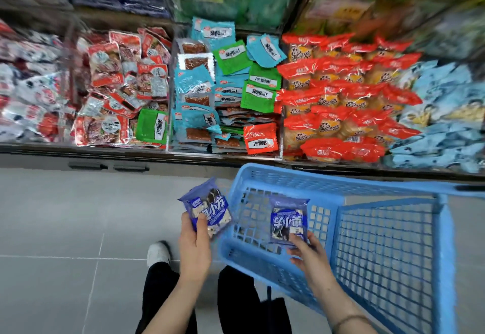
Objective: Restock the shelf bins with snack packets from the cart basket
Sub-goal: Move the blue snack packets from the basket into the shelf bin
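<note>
Holding one blue snack packet (pixel 210 207) in the left hand (pixel 195 247), thumb curled over its front, left of the cart basket (pixel 288 176), while the right hand (pixel 308 255) pinches a second packet (pixel 288 222) over the basket's left end.

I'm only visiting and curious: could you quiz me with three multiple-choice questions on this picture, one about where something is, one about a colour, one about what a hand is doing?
1. Where is the left packet, held by the left hand?
A) inside a shelf bin
B) over the floor, left of the basket
C) lying in the basket

2. What colour is the basket?
A) red
B) green
C) blue

3. What is the right hand doing?
A) pinching a packet
B) hanging empty
C) gripping the basket's rim

Answers: 1 B, grey floor tiles show behind it. 2 C, its mesh is light blue. 3 A, thumb and fingers pinch the right packet over the basket.
</note>
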Demonstrator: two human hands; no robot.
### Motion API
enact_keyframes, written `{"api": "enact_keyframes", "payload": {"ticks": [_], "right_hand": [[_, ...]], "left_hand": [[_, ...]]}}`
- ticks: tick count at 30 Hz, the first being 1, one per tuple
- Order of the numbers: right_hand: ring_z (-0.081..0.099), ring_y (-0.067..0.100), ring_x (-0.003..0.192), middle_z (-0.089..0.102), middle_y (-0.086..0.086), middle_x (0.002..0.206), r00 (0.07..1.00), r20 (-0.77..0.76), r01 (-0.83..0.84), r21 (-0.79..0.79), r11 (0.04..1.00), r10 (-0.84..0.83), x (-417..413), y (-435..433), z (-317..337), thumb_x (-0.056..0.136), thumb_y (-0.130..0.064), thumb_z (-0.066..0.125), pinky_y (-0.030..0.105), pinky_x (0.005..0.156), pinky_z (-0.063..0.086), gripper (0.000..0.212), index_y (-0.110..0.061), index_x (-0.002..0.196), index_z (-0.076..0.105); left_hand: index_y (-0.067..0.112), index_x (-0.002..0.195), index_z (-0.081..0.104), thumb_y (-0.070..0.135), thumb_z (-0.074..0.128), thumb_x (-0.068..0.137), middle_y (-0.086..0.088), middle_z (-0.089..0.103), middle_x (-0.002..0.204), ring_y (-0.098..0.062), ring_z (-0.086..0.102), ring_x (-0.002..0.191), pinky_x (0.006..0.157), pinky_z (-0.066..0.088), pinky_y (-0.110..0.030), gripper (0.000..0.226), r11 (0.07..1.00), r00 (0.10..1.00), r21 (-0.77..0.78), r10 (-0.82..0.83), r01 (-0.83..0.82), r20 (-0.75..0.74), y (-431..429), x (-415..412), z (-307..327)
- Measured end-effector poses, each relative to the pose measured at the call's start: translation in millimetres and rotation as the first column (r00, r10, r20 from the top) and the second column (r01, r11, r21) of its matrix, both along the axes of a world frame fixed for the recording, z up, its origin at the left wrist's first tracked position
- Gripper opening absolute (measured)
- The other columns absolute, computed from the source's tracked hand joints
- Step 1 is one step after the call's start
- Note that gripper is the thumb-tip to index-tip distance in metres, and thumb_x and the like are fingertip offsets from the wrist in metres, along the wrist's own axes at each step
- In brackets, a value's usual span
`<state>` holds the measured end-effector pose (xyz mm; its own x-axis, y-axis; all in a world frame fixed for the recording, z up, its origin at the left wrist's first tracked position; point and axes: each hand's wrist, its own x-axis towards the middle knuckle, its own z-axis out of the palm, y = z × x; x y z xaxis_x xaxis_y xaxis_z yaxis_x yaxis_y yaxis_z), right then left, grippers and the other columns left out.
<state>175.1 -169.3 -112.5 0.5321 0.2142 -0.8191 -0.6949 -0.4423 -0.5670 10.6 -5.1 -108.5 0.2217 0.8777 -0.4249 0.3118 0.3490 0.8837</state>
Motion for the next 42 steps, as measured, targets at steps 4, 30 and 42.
{"api": "enact_keyframes", "payload": {"ticks": [4, 30, 42], "right_hand": [[0.069, 0.015, 0.065, 0.069, 0.004, 0.075, 0.972, -0.111, 0.221, 0.115, 0.968, -0.209, -21.0, 11.3, 51.5, 0.092, -0.008, 0.052, 0.029, 0.062, 0.05, 0.011, -0.017, 0.085, 0.053], [0.066, 0.022, 0.082, 0.072, 0.004, 0.085, 0.912, 0.404, -0.227, 0.372, 0.9, 0.062, -132.3, 278.7, 209.9, 0.082, 0.001, 0.064, 0.034, 0.08, 0.051, 0.018, -0.014, 0.092, 0.064], [0.048, 0.03, 0.126, 0.052, 0.0, 0.126, 0.972, 0.233, -0.146, 0.481, 0.865, 0.035, -34.9, 400.4, 224.9, 0.077, -0.024, 0.069, 0.045, 0.101, 0.04, 0.064, -0.008, 0.134, 0.045]], "left_hand": [[0.016, 0.091, 0.054, 0.018, 0.042, 0.101, -0.004, 0.064, 0.087, -0.019, 0.058, 0.083, 0.078, 0.045, -0.026, 0.015, 0.993, 0.996, -0.082, 0.083, -0.087, -0.044, 10.9, -51.8, 35.9], [0.015, 0.124, 0.051, 0.026, 0.041, 0.101, -0.009, 0.064, 0.115, -0.009, 0.062, 0.09, 0.072, 0.044, -0.026, 0.028, 0.994, 0.985, -0.047, 0.1, -0.095, 0.14, 237.9, -198.3, 194.5], [0.015, 0.15, 0.024, 0.023, 0.041, 0.1, -0.004, 0.024, 0.157, -0.024, 0.024, 0.143, 0.116, 0.02, -0.041, 0.053, 0.993, 0.994, 0.073, -0.094, 0.09, 0.049, 369.9, -85.5, 221.5]]}}
